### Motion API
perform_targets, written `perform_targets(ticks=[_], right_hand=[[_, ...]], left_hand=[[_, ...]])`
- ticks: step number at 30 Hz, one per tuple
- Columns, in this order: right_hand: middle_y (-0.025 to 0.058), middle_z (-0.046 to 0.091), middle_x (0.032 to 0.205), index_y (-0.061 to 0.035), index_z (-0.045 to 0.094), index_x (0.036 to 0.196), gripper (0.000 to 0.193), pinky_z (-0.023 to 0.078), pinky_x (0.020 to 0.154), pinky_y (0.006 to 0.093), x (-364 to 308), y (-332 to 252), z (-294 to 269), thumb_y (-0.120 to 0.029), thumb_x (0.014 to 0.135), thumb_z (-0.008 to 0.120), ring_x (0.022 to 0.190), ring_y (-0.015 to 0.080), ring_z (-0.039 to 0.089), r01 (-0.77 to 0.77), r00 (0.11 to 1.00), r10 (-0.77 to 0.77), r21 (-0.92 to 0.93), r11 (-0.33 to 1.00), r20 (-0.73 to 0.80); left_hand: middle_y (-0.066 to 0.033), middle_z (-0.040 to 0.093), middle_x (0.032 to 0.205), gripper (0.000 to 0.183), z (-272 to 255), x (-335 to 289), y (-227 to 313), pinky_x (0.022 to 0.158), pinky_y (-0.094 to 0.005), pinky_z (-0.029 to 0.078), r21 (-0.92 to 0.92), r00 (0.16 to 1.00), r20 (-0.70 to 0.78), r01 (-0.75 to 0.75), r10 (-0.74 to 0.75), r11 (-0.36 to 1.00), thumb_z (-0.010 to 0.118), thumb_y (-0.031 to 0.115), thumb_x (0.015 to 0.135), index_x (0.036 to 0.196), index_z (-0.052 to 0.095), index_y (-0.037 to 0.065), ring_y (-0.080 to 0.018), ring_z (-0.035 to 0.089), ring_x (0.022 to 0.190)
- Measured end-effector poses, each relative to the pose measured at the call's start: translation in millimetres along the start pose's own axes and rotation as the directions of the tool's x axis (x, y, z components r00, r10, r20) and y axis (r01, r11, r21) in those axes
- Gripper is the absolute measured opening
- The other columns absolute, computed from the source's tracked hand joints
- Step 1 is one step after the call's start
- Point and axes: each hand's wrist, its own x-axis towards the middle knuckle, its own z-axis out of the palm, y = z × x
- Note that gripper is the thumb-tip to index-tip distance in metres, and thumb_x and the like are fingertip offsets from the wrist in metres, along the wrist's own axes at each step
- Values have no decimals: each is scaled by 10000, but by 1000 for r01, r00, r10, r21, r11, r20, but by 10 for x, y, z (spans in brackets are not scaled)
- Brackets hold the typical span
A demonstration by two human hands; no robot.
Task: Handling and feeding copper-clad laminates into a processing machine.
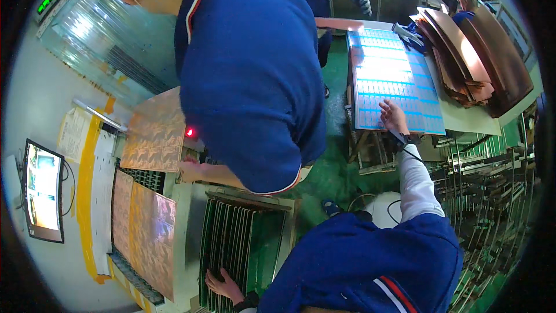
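My left hand (225, 287) lies with fingers apart on the upper edges of thin dark panels (231, 237) standing upright in a slotted rack. My right arm, in a white undersleeve with a dark band at the wrist, reaches out to the right. At its end, my right hand (394, 117) is over the near edge of a stack of flat panels (370, 69) with a blue grid pattern. Its fingers are loosely bent and apart, and I see nothing in them. Whether it touches the top panel I cannot tell.
A co-worker in a blue shirt (249, 75) bends over copper-coloured panels (153, 133) on a roller conveyor (142, 278). Curved copper sheets (457, 46) stand at the far right, above metal racks (486, 197). A gloved person (362, 3) stands beyond the table. A monitor (45, 191) hangs left.
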Motion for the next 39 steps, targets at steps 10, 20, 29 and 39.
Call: perform_targets(ticks=[10,20,29,39], right_hand=[[46,693,948,-58,634,1133,254,510,672,280,-480,608,265,-262,986,595,764,151,628,-34,859,268,-474,880,437],[115,675,959,-4,625,1055,235,540,692,339,-1216,1702,751,-203,930,628,818,220,666,-382,468,781,-703,600,414],[39,679,873,-20,691,997,204,502,702,295,-2082,2082,2059,-210,973,621,785,138,637,88,280,813,-857,508,511],[172,637,1216,-53,667,1197,386,466,959,446,-2945,2641,2622,-143,828,733,1119,370,585,849,203,259,-301,433,944]], left_hand=[[-207,523,1398,573,-199,-12,171,1122,-537,340,-140,1000,-2,-9,9,990,716,346,903,1358,571,29,-427,441,1307],[-159,489,1459,644,-186,26,174,1160,-550,267,-78,1000,-1,9,-9,997,703,433,892,1415,532,98,-408,352,1408],[-147,434,1523,672,-244,-30,256,1177,-553,237,-58,998,38,58,-56,997,672,465,913,1464,491,126,-418,304,1447],[-150,377,1568,718,-288,-47,270,1193,-562,213,-17,997,65,48,-47,999,643,482,916,1500,451,111,-410,268,1473]])
